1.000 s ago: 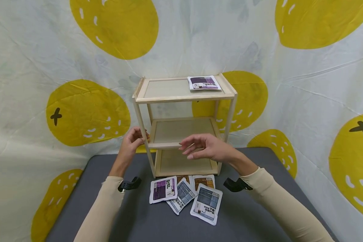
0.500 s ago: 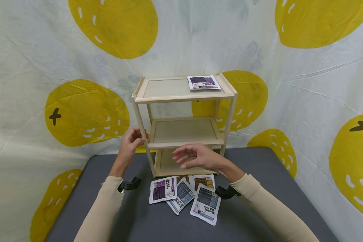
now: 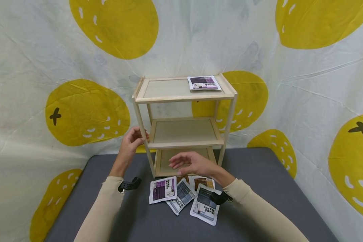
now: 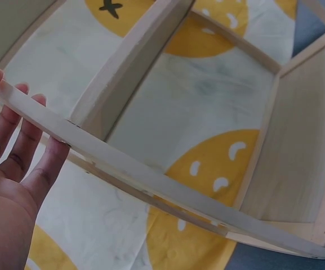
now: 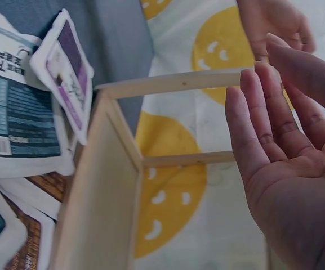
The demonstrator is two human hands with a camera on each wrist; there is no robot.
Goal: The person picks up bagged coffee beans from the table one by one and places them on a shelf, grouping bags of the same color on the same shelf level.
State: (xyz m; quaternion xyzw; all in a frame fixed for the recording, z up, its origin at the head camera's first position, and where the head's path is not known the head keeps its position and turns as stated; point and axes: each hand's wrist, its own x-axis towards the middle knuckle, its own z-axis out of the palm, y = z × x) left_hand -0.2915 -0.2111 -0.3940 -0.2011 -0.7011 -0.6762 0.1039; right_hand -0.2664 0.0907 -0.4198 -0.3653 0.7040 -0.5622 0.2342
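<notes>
A pale three-tier wooden shelf rack (image 3: 186, 131) stands on the grey table. My left hand (image 3: 130, 144) grips its left front post near the middle tier; in the left wrist view the thumb lies on one side of the post (image 4: 114, 157) and the fingers on the other. My right hand (image 3: 196, 163) hovers before the bottom tier, fingers loosely bent and holding nothing. Below it on the table lie flat pouches: a purple one (image 3: 163, 190), two blue-grey ones, one nearer the front (image 3: 203, 210), and brown ones (image 3: 204, 183) partly covered. The right wristband overlaps the front blue-grey pouch.
Another purple pouch (image 3: 204, 83) lies at the right of the top tier. Behind the rack hangs a white cloth (image 3: 175, 40) printed with big yellow fruit. The grey table (image 3: 248, 208) extends to both sides of the rack.
My right hand has moved down and slightly left, from before the middle tier to before the bottom tier. The left hand keeps its grip on the post; the pouches have not moved.
</notes>
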